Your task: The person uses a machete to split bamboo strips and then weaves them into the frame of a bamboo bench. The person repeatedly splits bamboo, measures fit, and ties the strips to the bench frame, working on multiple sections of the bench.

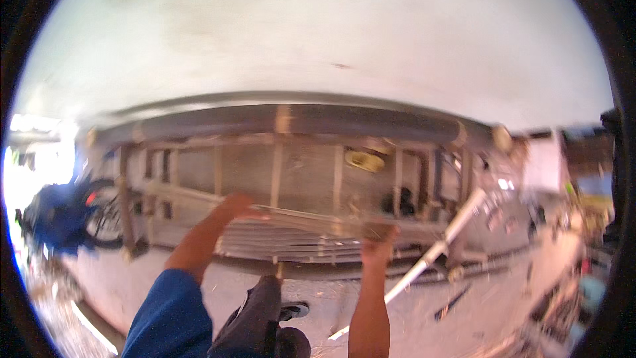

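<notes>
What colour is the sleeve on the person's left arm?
Blue. The sleeve shows clearly in the head view, low on the left.

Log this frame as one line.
left hand: gripping slat panel | right hand: gripping same panel | behind: wooden frame | white pipe right

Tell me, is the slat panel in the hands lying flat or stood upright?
Roughly flat: the slat panel is seen edge-on, left hand and right hand gripping its ends.

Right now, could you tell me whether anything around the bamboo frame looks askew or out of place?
A long pale pole leans slanted against the right end of the bamboo frame. Scraps litter the floor there. Both hands, left hand and right hand, hold a panel of thin slats, slightly tilted.
</notes>
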The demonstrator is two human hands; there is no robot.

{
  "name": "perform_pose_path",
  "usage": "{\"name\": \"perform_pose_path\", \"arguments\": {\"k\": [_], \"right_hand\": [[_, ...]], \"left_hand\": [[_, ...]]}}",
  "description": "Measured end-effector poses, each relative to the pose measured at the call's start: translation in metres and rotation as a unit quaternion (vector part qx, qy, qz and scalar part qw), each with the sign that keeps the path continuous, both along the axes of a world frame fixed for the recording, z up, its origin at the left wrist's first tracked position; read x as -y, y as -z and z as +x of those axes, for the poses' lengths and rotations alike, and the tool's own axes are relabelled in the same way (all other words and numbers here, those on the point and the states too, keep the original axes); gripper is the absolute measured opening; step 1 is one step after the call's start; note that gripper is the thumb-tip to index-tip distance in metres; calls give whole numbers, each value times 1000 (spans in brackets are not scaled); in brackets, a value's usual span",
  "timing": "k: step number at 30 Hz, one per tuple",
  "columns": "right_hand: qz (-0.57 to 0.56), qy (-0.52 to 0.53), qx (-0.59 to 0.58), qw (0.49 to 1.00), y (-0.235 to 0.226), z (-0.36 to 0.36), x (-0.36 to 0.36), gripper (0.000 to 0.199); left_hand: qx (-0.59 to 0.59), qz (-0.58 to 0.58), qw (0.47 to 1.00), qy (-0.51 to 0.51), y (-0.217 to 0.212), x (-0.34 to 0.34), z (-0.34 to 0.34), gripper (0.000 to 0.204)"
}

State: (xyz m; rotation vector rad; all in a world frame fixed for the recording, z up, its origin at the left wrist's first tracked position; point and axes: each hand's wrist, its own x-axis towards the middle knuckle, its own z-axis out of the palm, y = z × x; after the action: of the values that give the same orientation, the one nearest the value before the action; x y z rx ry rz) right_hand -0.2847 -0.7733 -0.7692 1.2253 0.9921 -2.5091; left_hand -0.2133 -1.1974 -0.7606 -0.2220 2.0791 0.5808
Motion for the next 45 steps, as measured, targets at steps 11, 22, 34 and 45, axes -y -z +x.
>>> {"name": "perform_pose_path", "arguments": {"k": [11,22,34,45], "right_hand": [[23,-66,163,984,100,-52,46,59],[494,-221,59,839,54,105,-53,42],[751,-251,196,579,134,133,-234,71],[668,-380,-4,639,72,185,-211,43]], "left_hand": [[19,-57,993,-100,70,22,-24,83],[-135,-78,987,-41,117,37,-7,69],[-403,-94,910,0,86,-22,15,43],[-328,162,924,-107,-28,-205,-40,50]]}}
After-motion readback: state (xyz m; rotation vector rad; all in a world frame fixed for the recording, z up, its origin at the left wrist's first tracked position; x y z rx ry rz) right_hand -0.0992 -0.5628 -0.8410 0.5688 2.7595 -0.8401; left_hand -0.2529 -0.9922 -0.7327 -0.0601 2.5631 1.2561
